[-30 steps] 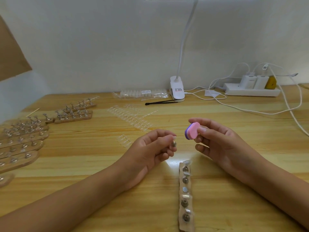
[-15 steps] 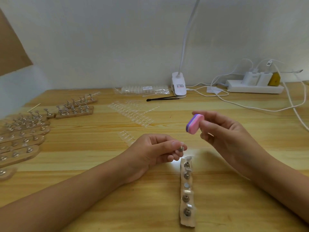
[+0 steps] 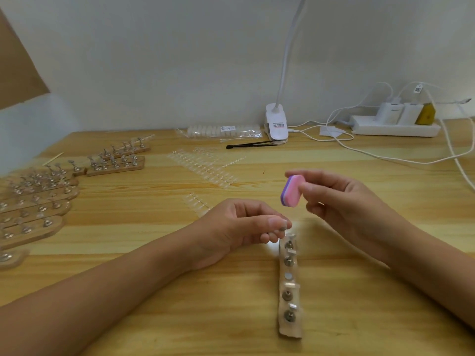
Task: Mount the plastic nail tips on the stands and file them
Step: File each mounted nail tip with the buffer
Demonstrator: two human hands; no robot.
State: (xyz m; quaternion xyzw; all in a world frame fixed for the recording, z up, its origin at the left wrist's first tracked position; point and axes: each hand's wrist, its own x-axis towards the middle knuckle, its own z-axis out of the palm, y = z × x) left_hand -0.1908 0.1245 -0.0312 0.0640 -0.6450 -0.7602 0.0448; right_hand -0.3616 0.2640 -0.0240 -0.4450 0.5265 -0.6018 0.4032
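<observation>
Metal stand (image 3: 283,228) in left grip (image 3: 236,227), below file (image 3: 291,191)

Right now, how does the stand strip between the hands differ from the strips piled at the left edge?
The near strip lies alone, running away from the camera; the left strips lie crosswise, packed side by side. The near strip shows one white disc with no peg; on the left strips gaps are too small to judge. Both are wooden bases carrying small metal pegs.
</observation>
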